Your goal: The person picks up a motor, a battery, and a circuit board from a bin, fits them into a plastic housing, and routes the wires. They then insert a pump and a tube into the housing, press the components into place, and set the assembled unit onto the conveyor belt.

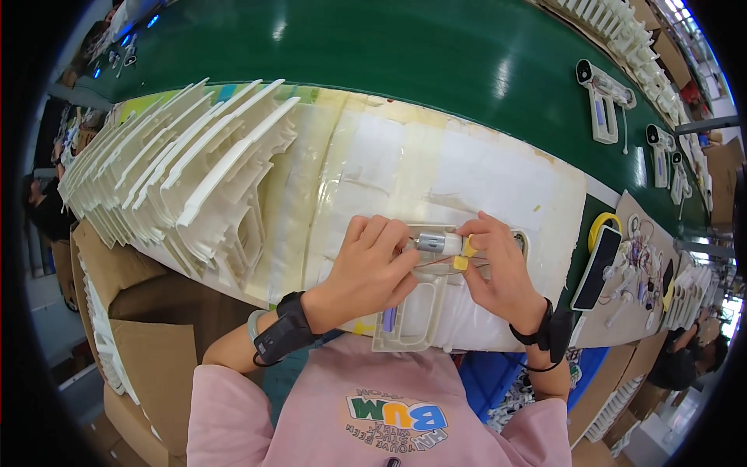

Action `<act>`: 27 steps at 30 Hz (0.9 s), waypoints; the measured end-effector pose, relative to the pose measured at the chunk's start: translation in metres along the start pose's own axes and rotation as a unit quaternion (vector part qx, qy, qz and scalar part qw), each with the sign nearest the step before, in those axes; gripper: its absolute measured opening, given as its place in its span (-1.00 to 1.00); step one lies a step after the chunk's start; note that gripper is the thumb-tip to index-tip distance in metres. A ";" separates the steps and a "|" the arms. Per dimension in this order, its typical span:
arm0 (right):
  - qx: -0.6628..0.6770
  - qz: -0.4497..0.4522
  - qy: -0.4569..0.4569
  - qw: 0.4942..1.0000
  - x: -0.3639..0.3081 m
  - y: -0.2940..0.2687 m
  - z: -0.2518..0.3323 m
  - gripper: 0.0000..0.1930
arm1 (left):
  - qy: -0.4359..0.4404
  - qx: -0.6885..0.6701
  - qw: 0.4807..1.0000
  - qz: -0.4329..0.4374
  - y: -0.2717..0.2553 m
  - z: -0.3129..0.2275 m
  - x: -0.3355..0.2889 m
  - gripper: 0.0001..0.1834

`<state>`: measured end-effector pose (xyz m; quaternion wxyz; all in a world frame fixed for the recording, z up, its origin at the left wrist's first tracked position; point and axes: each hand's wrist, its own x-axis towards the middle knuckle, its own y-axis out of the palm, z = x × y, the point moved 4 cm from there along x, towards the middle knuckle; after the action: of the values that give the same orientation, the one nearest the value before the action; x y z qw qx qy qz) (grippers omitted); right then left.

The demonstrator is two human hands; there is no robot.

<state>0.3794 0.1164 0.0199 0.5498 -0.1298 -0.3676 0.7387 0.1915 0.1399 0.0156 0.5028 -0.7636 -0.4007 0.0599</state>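
A white plastic housing half with a looped handle lies in front of me, a purple part on its handle. A silver cylindrical motor with a white end sits across the housing's upper part, thin red wires below it. My left hand is curled at the motor's left end, fingertips closed on something hidden. My right hand has its thumb and forefinger closed about the motor's white end. Yellow bits show at those fingertips; whether they are coverings or parts, I cannot tell.
Stacked white housing shells stand at the left, above a cardboard box. On the right lie a phone, a yellow tape roll and small wired parts. Assembled units rest on the green conveyor. A blue bin sits below.
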 end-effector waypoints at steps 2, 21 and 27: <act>-0.013 0.015 0.002 1.000 -0.002 -0.001 0.000 -0.62 | 0.010 -0.002 1.000 -0.007 0.000 0.000 -0.004 -0.81; 0.061 -0.213 0.310 0.924 -0.105 0.025 0.006 -0.43 | 0.088 0.008 0.995 0.036 0.026 -0.040 0.027 -0.77; 0.039 -0.217 0.302 0.927 -0.098 0.019 0.010 -0.49 | 0.074 0.036 0.996 0.016 0.034 -0.030 0.036 -0.77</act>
<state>0.3955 0.0211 -0.0070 0.7865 -0.2421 -0.1739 0.5409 0.2496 0.1362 0.0137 0.5575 -0.7534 -0.3479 0.0253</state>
